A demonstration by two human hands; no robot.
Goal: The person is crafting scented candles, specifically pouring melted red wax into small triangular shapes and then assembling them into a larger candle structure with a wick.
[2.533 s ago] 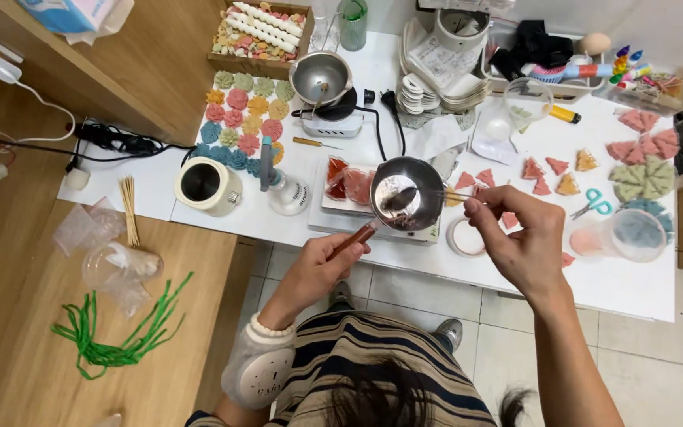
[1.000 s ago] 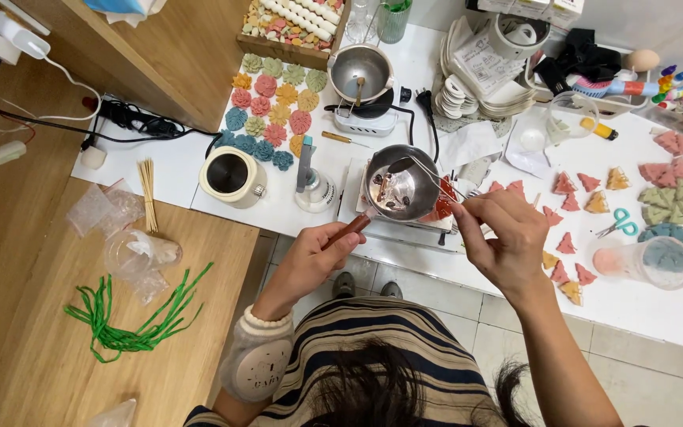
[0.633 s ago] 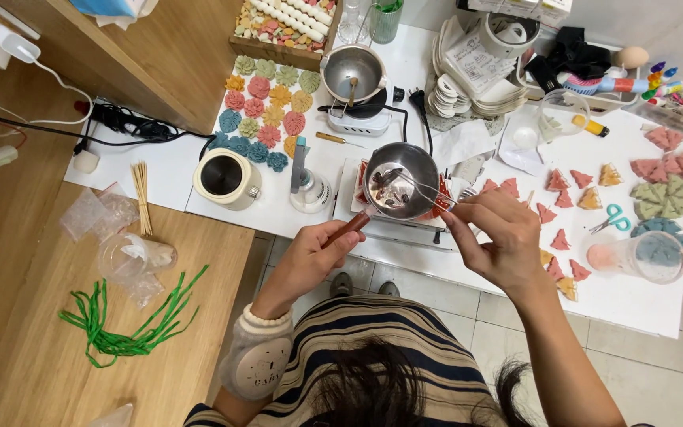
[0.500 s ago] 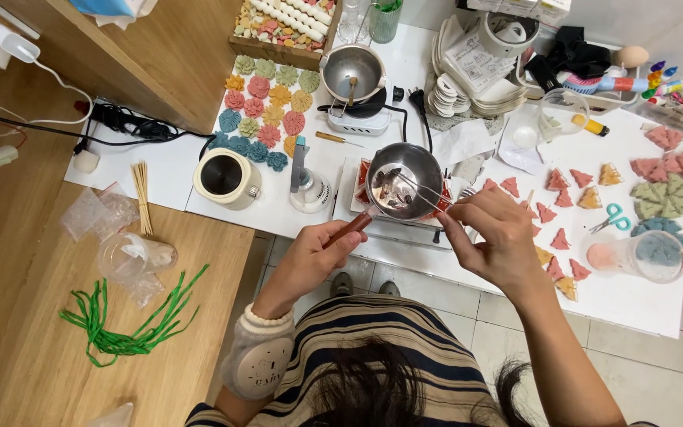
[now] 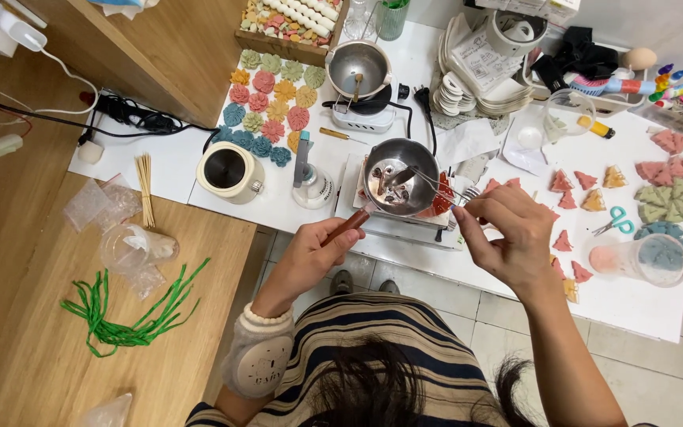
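The person holds a small round steel pot with a reddish-brown wooden handle over the white worktable, near the middle of the view. The left hand is closed around the handle, which points toward 7 o'clock from the bowl. The pot is shiny grey metal with a thin rim, and inside it lie some pale and dark pieces; I cannot tell what they are. The right hand, at 4 o'clock from the pot, pinches a thin metal tool between thumb and fingers, and the tip of this tool reaches into the pot. Under the pot stands a flat white tray with red pieces. At 12 o'clock there is a second steel pot on a small white heater. At 9 o'clock stands a cream round cup with dark inside, and above it lie coloured flower-shaped pieces. At 3 o'clock, small pink and orange triangles lie on the table.
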